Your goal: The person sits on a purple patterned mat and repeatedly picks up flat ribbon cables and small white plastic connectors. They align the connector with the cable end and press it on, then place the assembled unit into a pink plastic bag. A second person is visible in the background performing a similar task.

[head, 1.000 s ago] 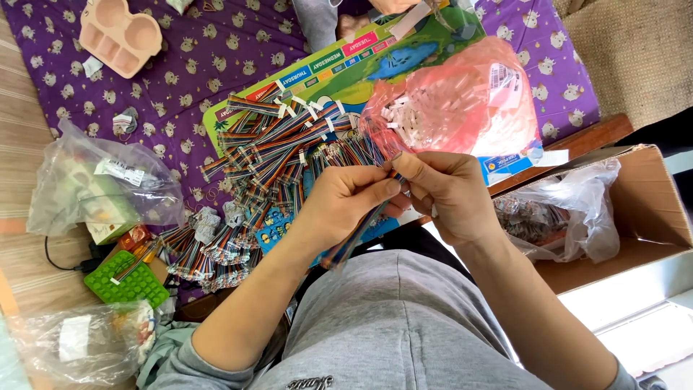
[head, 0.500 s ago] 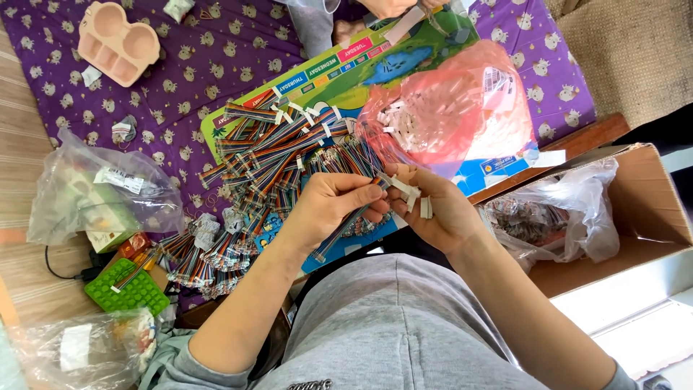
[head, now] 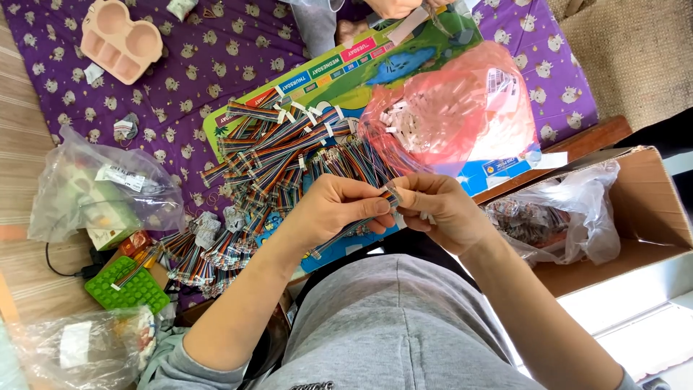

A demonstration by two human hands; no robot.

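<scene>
Fingers (head: 375, 206) of the left hand (head: 328, 213) are pinching a short bundle of coloured wires (head: 354, 227), and the right hand (head: 444, 213) is closing on the same bundle from the other side, thumb and forefinger meeting at its upper end, right where a small pale connector (head: 395, 193) is showing between the two hands. The bundle is running on a slant: its upper end is sitting at the fingertips, its lower end is trailing down and to the left under the left palm, toward the lap. So the long axis is lying diagonally, and both hands are gripping it, the right at the tip, the left a little further down its length. Just beyond the knuckles the big heap of striped wire bundles (head: 289, 155) is spreading across a colourful printed board (head: 404, 65), near but not touching the hands. A pink plastic bag (head: 455, 108) of small white pieces is sitting up and to the right, close to the right hand. A clear bag in a cardboard box (head: 650, 209) is lying further right, well apart.
</scene>
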